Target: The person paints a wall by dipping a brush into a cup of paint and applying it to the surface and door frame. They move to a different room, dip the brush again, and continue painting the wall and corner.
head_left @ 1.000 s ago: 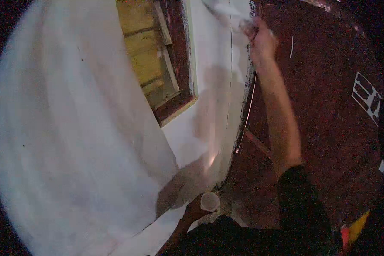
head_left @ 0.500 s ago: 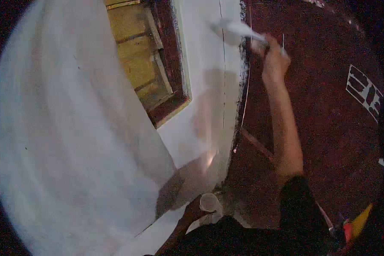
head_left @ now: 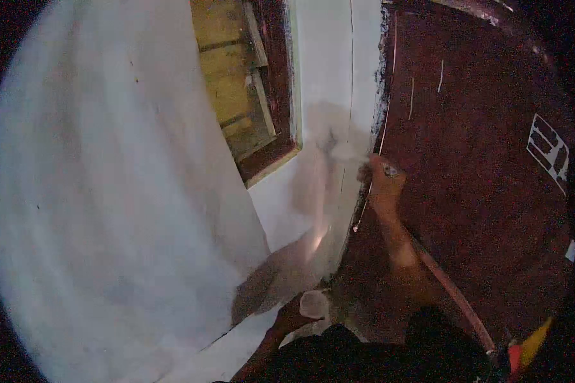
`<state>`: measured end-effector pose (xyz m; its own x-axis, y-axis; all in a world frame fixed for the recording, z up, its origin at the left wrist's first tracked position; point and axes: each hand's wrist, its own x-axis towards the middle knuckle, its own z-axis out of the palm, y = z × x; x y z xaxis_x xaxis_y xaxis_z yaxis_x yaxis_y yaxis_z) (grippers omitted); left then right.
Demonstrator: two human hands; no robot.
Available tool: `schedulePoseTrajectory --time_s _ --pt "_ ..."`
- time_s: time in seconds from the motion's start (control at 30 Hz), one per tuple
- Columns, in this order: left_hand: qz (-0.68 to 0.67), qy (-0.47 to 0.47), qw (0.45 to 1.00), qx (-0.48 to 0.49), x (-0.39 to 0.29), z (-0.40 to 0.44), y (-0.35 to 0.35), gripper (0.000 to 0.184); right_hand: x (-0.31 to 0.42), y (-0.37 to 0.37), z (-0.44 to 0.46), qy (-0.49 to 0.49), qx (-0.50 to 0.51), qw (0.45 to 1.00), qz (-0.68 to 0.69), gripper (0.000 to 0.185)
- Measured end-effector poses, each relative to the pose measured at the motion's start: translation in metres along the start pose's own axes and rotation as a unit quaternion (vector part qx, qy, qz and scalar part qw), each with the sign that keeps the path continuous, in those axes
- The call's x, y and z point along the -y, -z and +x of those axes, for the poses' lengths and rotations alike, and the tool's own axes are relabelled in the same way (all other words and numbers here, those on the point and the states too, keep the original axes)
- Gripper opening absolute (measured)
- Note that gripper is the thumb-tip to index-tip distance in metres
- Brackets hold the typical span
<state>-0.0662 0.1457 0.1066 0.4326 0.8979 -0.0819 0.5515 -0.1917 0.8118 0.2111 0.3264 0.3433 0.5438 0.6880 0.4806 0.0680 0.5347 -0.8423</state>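
My right hand [head_left: 388, 185] is closed round the handle of a paintbrush [head_left: 348, 152]. Its blurred, pale head lies against the white wall strip [head_left: 326, 64], low beside the window; I cannot tell whether the bristles touch. Down near my body, my left hand [head_left: 289, 318] wraps round a small whitish cup [head_left: 312, 305], held upright. What the cup contains is too dim to make out. Shadows of my arm and head fall on the wall around the brush.
A window [head_left: 236, 83] with yellowish panes and a dark red frame is set in the wall. To the right spreads a dark red surface [head_left: 485, 166] with a ragged painted edge. A reddish strip [head_left: 457, 297] and a yellow object [head_left: 535, 345] appear at lower right.
My right hand has come down and slightly left with the paintbrush, from high on the wall to about window-bottom height. My left hand and the cup stay nearly in place; the view shifts slightly.
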Motion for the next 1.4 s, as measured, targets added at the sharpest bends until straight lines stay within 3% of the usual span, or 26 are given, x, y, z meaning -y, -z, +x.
schedulePoseTrajectory --time_s 0.07,0.13,0.2,0.27,0.33,0.4,0.5,0.57,0.6,0.67,0.7,0.77,0.9,0.97,1.0,1.07,1.1,1.17,1.2,1.27,1.3,1.37,1.4 --pt "-0.009 -0.001 1.000 -0.014 0.011 0.002 -0.005 0.096 0.025 0.026 0.001 -0.047 0.040 0.996 -0.067 0.021" --pt "-0.001 -0.004 1.000 -0.020 0.022 0.004 -0.008 0.099 0.058 0.042 0.022 0.025 0.190 0.922 -0.336 0.023" --pt "0.012 -0.006 1.000 -0.022 0.032 0.010 -0.011 0.102 0.065 0.053 0.068 0.264 0.293 0.864 -0.314 0.027" --pt "0.024 -0.007 0.999 -0.024 0.042 0.018 -0.015 0.105 0.100 0.037 0.112 0.293 0.312 0.809 -0.404 0.026" --pt "0.041 -0.006 0.999 -0.022 0.057 0.029 -0.021 0.109 0.124 0.015 0.163 0.397 0.266 0.732 -0.485 0.026" --pt "0.060 -0.001 0.998 -0.027 0.057 0.032 -0.030 0.112 0.194 -0.017 0.164 0.382 0.262 0.734 -0.496 0.027" --pt "0.038 -0.025 0.998 -0.039 0.045 0.030 -0.026 0.107 0.228 -0.047 0.250 0.466 0.303 0.654 -0.513 0.027" --pt "-0.012 -0.031 0.998 -0.050 0.037 0.025 -0.022 0.103 0.255 -0.060 0.256 0.562 0.230 0.620 -0.497 0.027" --pt "-0.013 -0.029 0.998 -0.049 0.036 0.024 -0.022 0.103 0.260 -0.063 0.248 0.559 0.230 0.621 -0.499 0.027" --pt "-0.012 -0.025 0.998 -0.048 0.041 0.022 -0.022 0.102 0.262 -0.073 0.211 0.651 0.099 0.577 -0.483 0.020" --pt "-0.009 -0.025 0.998 -0.049 0.046 0.021 -0.021 0.102 0.253 -0.074 0.193 0.648 0.101 0.577 -0.486 0.020" --pt "-0.006 -0.026 0.998 -0.054 0.055 0.019 -0.023 0.102 0.234 -0.072 0.165 0.483 0.143 0.560 -0.658 0.034" --pt "0.009 -0.029 0.998 -0.054 0.081 0.016 -0.032 0.102 0.109 -0.035 0.127 0.430 0.329 0.468 -0.699 0.038" --pt "0.032 -0.012 0.999 -0.024 0.086 0.019 -0.030 0.103 0.059 -0.022 0.102 0.319 0.423 0.517 -0.672 0.038" --pt "0.022 -0.013 0.999 -0.023 0.077 0.018 -0.024 0.103 0.041 -0.015 0.093 0.316 0.423 0.517 -0.674 0.038" --pt "0.002 -0.013 1.000 -0.026 0.050 0.014 -0.008 0.103 0.016 -0.001 0.080 0.470 0.459 0.434 -0.617 0.034" --pt "-0.006 -0.014 0.999 -0.029 0.038 0.013 -0.002 0.103 0.020 -0.002 0.073 0.471 0.458 0.434 -0.617 0.034" --pt "-0.014 -0.019 0.999 -0.036 0.037 0.017 0.001 0.102 0.032 -0.011 0.066 0.372 0.440 0.565 -0.590 0.030" --pt "-0.019 -0.025 0.999 -0.033 0.046 0.021 -0.003 0.103 0.042 -0.016 0.076 0.376 0.437 0.565 -0.591 0.030" --pt "-0.021 -0.029 0.999 -0.030 0.048 0.022 -0.002 0.103 0.064 -0.024 0.101 0.327 0.459 0.662 -0.494 0.028" --pt "-0.013 -0.021 1.000 -0.019 0.047 0.022 0.000 0.103 0.113 -0.040 0.086 0.167 0.409 0.671 -0.596 0.026" --pt "-0.005 -0.011 1.000 -0.005 0.056 0.022 -0.007 0.104 0.107 -0.030 0.145 0.269 0.434 0.681 -0.525 0.026" --pt "0.007 -0.030 0.999 -0.016 0.075 0.026 -0.018 0.104 0.119 -0.030 0.149 0.312 0.377 0.710 -0.507 0.025"
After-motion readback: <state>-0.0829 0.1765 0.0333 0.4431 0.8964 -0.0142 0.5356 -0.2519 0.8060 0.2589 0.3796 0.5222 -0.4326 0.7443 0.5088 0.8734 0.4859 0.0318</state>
